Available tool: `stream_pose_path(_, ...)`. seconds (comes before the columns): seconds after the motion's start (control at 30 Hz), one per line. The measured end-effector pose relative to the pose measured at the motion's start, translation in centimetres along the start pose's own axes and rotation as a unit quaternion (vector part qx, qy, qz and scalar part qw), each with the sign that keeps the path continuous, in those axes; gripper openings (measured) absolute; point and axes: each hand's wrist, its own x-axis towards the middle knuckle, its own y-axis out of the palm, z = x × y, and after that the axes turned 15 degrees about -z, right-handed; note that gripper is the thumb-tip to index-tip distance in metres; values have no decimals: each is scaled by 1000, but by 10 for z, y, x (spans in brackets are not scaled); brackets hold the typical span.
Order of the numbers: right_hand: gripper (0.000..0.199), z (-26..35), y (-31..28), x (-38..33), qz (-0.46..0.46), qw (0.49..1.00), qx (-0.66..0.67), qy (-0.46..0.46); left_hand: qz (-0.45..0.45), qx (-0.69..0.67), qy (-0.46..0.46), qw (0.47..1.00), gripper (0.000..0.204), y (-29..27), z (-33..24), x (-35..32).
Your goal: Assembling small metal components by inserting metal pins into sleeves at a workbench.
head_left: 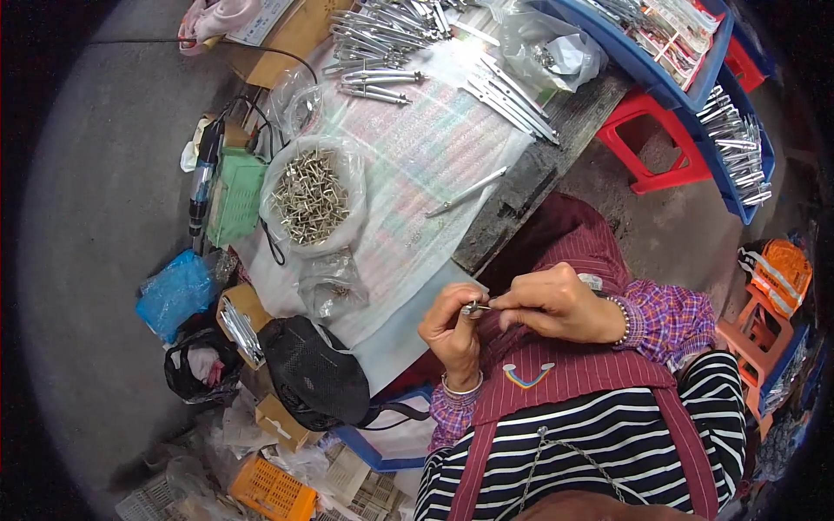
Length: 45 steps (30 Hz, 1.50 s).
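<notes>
In front of the maroon apron (573, 365), my two hands meet near the table's edge. Fingers and thumb of my left hand (450, 334) are closed on a small shiny metal part (473, 309), mostly covered by the fingers. From the right, my right hand (560, 304) pinches a thin metal pin or screw, its end against that part; the fingertips hide most of it. Ahead on the table lies a single long silver metal arm (467, 192). A plastic-lined bowl (354, 187) holds many small screws (308, 198), and a clear bag (334, 291) with a few more sits nearer.
Silver metal arms (382, 39) are piled at the table's far side, with loose strips (508, 100) to their right. A power screwdriver (206, 169) hangs beside a green basket (236, 195) at the left. Blue trays (673, 56) and a red stool (651, 143) stand right; a black cap (313, 373) lies near left.
</notes>
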Motion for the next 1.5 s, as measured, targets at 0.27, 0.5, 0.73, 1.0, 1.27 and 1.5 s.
stream_pose_path(0.27, 22, 3, 5, -3, -24, 994, -65, -84, -25, 87, 90, 992, 6, 0, -7, 3)
stream_pose_path(0.5, 25, 2, 1, -6, 10, 962, -193, -191, 53, 166, 133, 976, 12, -3, -16, 12)
stream_pose_path(0.73, 20, -17, 4, 11, 17, 996, -42, -76, 7, 182, 19, 983, 8, 1, -15, 5)
stream_pose_path(1.0, 27, -46, 12, 67, -73, 953, -256, -145, -116, 16, -34, 993, 15, -11, -14, 16)
stream_pose_path(1.27, 19, -62, 17, 95, -30, 926, -333, -175, -105, -66, -107, 986, 23, -22, -17, 14)
stream_pose_path(1.5, 27, -20, 11, 71, -28, 962, 153, 224, -50, 25, -86, 995, 10, -17, -27, 31)
